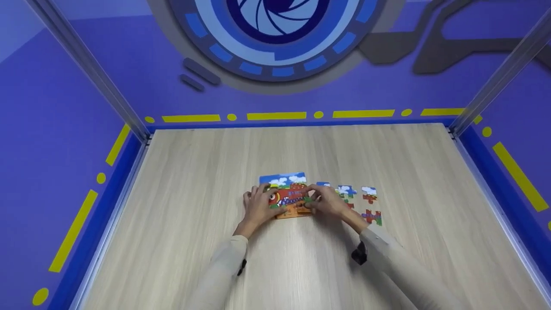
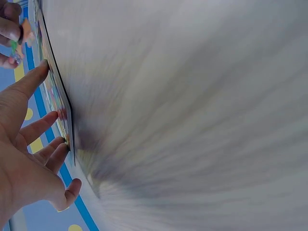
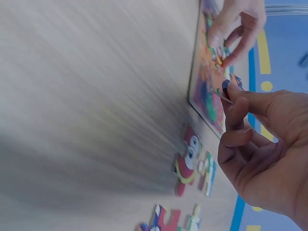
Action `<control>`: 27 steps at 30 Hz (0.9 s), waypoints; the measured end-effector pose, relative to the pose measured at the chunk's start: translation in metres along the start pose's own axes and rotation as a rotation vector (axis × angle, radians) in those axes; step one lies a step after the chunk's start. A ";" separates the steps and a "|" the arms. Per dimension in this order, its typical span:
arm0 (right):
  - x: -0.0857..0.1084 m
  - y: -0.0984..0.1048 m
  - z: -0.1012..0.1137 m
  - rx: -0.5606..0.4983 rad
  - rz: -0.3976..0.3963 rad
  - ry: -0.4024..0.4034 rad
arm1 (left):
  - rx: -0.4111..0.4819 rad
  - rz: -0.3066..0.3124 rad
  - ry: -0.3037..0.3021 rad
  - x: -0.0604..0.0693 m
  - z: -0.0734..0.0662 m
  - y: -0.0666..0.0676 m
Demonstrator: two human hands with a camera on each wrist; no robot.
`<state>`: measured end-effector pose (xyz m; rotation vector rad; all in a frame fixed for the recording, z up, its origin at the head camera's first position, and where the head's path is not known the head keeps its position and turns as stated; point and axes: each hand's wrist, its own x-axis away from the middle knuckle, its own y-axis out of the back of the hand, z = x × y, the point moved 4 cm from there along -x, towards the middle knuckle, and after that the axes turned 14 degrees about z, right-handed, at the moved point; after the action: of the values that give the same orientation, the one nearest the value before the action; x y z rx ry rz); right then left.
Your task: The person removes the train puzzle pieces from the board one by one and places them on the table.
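A jigsaw puzzle board (image 1: pixel 282 180) lies on the table, with a red creature, blue sky and orange ground partly filled in. My left hand (image 1: pixel 258 206) rests on its left side with fingers spread, and in the left wrist view the fingertips (image 2: pixel 44 66) touch the board's surface. Over the board's right part, my right hand (image 1: pixel 329 201) pinches an orange puzzle piece (image 3: pixel 218 79) between thumb and fingers. This piece looks tilted and held above the board in the right wrist view. Both hands hide parts of the picture.
Several loose puzzle pieces lie right of the board, among them a sky piece (image 1: pixel 345 190), a sky-and-red piece (image 1: pixel 369 193) and a red-and-green piece (image 1: pixel 373 216). A piece with eyes (image 3: pixel 190 156) lies near the board's edge. Blue panels (image 1: pixel 275 99) enclose the wooden table (image 1: pixel 193 172).
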<state>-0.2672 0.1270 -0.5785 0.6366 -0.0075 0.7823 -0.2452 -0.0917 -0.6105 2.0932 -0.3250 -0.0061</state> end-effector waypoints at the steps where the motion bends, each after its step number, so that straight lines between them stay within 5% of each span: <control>1: 0.003 0.002 0.000 -0.012 0.007 0.017 | -0.003 -0.001 -0.001 0.000 0.000 0.000; 9: 0.032 0.024 -0.012 -0.050 0.003 0.014 | -0.001 -0.009 -0.012 0.000 0.000 0.000; 19: 0.083 0.060 -0.044 -0.086 -0.051 -0.156 | 0.013 -0.009 -0.014 -0.002 -0.004 -0.003; 27: 0.122 0.078 -0.072 -0.190 -0.054 -0.113 | -0.006 -0.021 -0.003 0.000 -0.001 -0.002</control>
<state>-0.2469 0.2868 -0.5672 0.4981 -0.1658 0.6838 -0.2452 -0.0901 -0.6114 2.0912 -0.3047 -0.0228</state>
